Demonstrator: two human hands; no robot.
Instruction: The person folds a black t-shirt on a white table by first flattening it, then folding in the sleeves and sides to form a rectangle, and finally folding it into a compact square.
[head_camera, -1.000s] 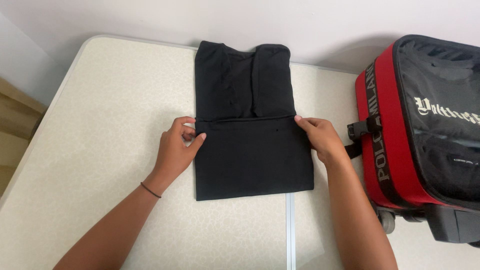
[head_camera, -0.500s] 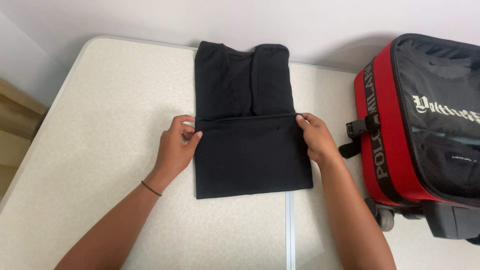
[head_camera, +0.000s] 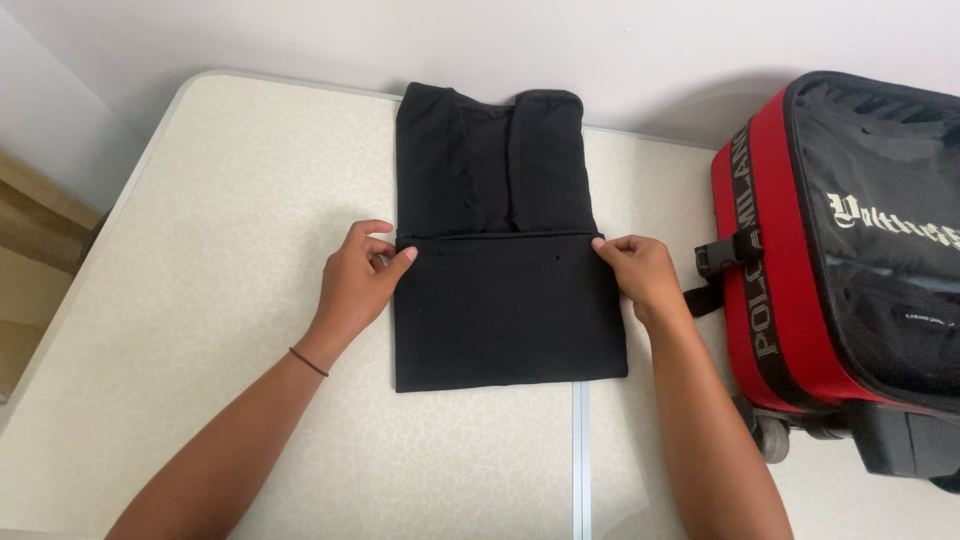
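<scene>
Presently, the folded black garment (head_camera: 508, 300) lies flat mid-tabletop (head_camera: 200, 250), beside a red suitcase (head_camera: 850, 250). Left hand (head_camera: 355, 285) and right hand (head_camera: 640, 275) pinch the fold's 2 upper corners, fingers closed on cloth. Judged soft, light, limp; best held at corners.

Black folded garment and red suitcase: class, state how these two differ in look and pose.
The black folded garment is plain, soft and lies flat mid-table; the red suitcase is bulky, red with black panels, straps and wheels, at the table's right edge. The left hand and right hand pinch the garment; the suitcase is untouched. Both rest on the beige table.
</scene>
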